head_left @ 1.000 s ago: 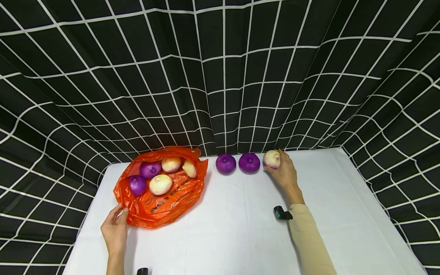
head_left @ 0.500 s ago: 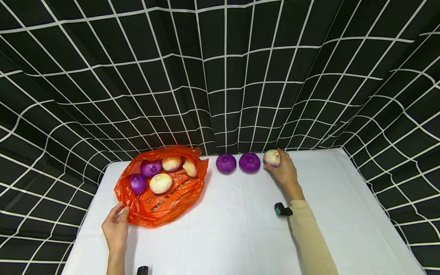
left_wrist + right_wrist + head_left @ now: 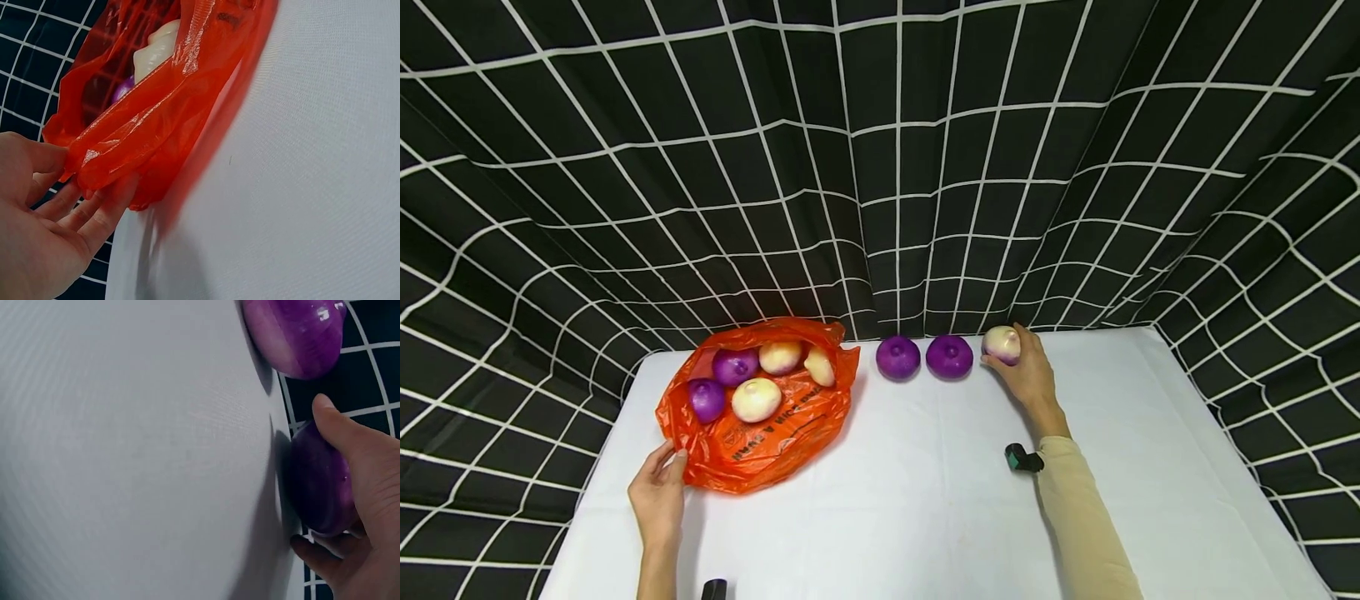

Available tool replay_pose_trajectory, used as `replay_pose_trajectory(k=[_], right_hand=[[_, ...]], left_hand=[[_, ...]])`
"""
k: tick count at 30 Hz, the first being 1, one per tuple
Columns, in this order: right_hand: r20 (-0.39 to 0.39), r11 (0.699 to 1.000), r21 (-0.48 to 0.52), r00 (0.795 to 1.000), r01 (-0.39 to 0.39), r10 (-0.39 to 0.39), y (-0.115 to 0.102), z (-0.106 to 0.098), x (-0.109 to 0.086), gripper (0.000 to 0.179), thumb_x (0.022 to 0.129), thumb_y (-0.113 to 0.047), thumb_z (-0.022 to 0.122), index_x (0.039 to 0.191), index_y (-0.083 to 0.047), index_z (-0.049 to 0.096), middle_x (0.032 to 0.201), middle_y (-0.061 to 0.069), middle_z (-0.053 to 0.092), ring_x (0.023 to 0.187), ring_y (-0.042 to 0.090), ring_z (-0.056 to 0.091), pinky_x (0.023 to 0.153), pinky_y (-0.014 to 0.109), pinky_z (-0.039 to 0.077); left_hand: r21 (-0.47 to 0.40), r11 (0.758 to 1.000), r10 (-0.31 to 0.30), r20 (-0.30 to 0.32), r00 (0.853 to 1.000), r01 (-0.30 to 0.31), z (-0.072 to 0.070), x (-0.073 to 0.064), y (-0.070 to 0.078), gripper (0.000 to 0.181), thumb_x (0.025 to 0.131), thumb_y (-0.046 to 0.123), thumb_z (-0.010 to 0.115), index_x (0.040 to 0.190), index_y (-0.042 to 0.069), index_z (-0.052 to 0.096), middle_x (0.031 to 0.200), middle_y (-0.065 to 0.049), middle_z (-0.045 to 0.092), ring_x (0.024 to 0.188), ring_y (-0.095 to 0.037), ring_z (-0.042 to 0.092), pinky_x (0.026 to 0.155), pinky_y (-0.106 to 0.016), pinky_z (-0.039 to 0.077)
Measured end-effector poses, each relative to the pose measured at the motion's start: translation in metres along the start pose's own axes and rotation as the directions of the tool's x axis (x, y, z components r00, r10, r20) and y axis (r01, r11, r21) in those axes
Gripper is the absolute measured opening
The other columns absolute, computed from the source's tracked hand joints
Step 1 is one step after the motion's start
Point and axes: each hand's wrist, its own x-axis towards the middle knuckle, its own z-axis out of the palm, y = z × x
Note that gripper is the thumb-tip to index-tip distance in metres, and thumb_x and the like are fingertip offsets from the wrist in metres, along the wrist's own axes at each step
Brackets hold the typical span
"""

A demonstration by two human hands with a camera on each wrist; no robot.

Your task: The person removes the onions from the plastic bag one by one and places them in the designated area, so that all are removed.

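My right hand (image 3: 1027, 371) grips a cream-and-purple onion (image 3: 1000, 343) near the back edge of the table. In the right wrist view the thumb and fingers curl around the purple side of this onion (image 3: 320, 478), close to the white cloth. To its left are two purple onions (image 3: 950, 357), side by side in a row with it. At the left, my left hand (image 3: 658, 492) pinches the rim of an orange plastic bag (image 3: 797, 446) between thumb and fingers. The bag lies with its mouth spread, and several purple and cream onions (image 3: 756, 400) show inside.
A white cloth (image 3: 887, 517) covers the table. Black curtains (image 3: 917, 167) with a white grid stand along the back and both sides. Black camera mounts (image 3: 1022, 458) stick out at the wrists.
The whole head view has shifted slightly to the right. Both hands keep their holds on the bag and the onion, with hardly any movement.
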Motion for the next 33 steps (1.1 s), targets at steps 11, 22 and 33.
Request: replay_pose_trajectory(k=[11, 22, 33], right_hand=[[-0.031, 0.998, -0.022, 0.998, 0.053, -0.054, 0.0, -0.004, 0.002, 0.086, 0.072, -0.043, 0.072, 0.137, -0.003, 0.032, 0.134, 0.02, 0.037, 0.115, 0.042, 0.043, 0.09, 0.056, 0.035], [-0.245, 0.968, -0.007, 0.938, 0.249, -0.243, -0.066, -0.011, 0.008, 0.071, 0.077, -0.038, 0.068, 0.135, -0.007, 0.04, 0.138, 0.012, 0.037, 0.122, 0.034, 0.039, 0.096, 0.049, 0.033], [-0.332, 0.788, 0.154, 0.782, 0.596, -0.527, -0.159, 0.015, -0.012, 0.04, 0.084, -0.02, 0.062, 0.12, -0.003, 0.055, 0.125, 0.009, 0.052, 0.103, 0.021, 0.055, 0.09, 0.025, 0.043]], left_hand=[[0.014, 1.0, -0.003, 0.01, 1.0, 0.003, 0.002, -0.001, 0.001, 0.035, 0.085, 0.011, 0.062, 0.116, -0.004, 0.057, 0.093, 0.015, 0.059, 0.079, -0.003, 0.061, 0.061, -0.009, 0.048], [0.039, 0.999, -0.008, 0.022, 1.0, 0.008, 0.004, -0.002, 0.002, 0.034, 0.086, 0.009, 0.06, 0.116, -0.004, 0.056, 0.091, 0.017, 0.058, 0.077, 0.0, 0.06, 0.059, -0.008, 0.047], [0.023, 1.0, 0.011, 0.013, 1.0, -0.012, 0.002, -0.002, 0.002, 0.032, 0.085, 0.009, 0.061, 0.114, -0.005, 0.058, 0.09, 0.017, 0.061, 0.075, 0.0, 0.06, 0.058, -0.009, 0.047]])
